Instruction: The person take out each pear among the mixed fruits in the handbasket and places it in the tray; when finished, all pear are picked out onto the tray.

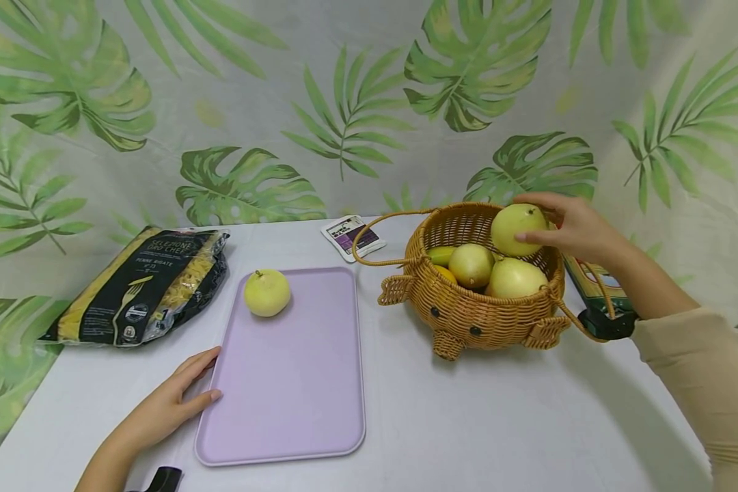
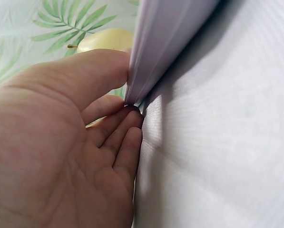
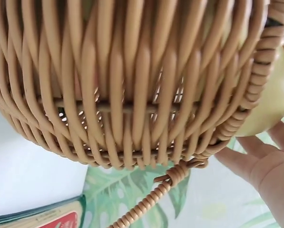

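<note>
In the head view my right hand (image 1: 568,222) grips a pale yellow-green pear (image 1: 518,229), thumb in front and fingers behind, at the top of the wicker basket (image 1: 498,318). Below it in the basket lie two more pears, a larger one (image 1: 516,279) and a smaller one (image 1: 471,265). The right wrist view shows the held pear (image 3: 265,102) past the basket's rim. My left hand (image 1: 162,406) rests at the left edge of the lilac tray (image 1: 289,389), thumb and fingertips touching its rim. One pear (image 1: 267,293) sits in the tray's far left corner.
A bag of penne (image 1: 154,287) lies left of the tray. Behind, near the basket's looped handle (image 1: 369,236), is a small white and purple packet (image 1: 352,238). A green package (image 1: 596,283) stands right of the basket, partly hidden by my arm. A leaf-print cloth (image 1: 344,102) hangs behind.
</note>
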Demonstrator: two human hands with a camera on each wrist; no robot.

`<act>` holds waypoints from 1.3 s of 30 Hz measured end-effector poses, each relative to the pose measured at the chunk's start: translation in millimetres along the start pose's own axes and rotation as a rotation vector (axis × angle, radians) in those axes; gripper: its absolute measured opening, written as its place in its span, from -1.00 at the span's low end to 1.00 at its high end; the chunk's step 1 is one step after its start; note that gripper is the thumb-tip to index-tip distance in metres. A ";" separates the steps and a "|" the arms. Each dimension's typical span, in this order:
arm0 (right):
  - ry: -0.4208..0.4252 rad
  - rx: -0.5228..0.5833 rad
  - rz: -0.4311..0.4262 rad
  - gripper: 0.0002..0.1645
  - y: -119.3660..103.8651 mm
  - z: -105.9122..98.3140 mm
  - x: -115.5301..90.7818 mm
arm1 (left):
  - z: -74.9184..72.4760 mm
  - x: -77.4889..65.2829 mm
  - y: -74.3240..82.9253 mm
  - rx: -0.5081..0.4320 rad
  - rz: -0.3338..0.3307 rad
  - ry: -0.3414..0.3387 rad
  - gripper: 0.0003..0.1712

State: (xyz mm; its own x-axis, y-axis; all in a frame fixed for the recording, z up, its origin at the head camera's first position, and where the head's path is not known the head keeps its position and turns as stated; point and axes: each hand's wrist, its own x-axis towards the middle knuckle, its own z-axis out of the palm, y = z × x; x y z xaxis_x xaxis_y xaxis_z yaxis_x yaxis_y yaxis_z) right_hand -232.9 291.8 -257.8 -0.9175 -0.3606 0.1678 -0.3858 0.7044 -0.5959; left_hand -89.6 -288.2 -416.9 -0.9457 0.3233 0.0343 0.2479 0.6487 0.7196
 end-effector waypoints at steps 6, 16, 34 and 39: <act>0.047 0.014 0.017 -0.31 -9.7 -1.5 -8.2 | 0.3 0.3 -0.3 -0.005 -0.005 -0.004 -0.23; 0.157 0.145 -0.071 -0.36 -32.4 6.9 -21.0 | 0.4 -0.2 -3.7 -0.006 0.018 0.008 -0.25; 0.170 0.669 -0.381 -0.42 -131.3 85.2 -15.9 | 1.6 0.0 -3.6 0.005 0.028 0.018 -0.26; 0.164 0.744 -0.321 -0.42 -149.0 121.2 -0.4 | 0.3 0.5 -3.5 0.011 0.006 0.008 -0.24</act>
State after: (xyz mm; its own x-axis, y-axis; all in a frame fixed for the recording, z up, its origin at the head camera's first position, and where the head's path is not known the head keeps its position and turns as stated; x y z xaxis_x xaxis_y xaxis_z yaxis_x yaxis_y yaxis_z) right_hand -163.3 112.9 -264.3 -0.7983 -0.3407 0.4967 -0.5196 -0.0276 -0.8540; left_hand -90.9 -290.1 -419.6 -0.9457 0.3218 0.0447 0.2563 0.6543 0.7114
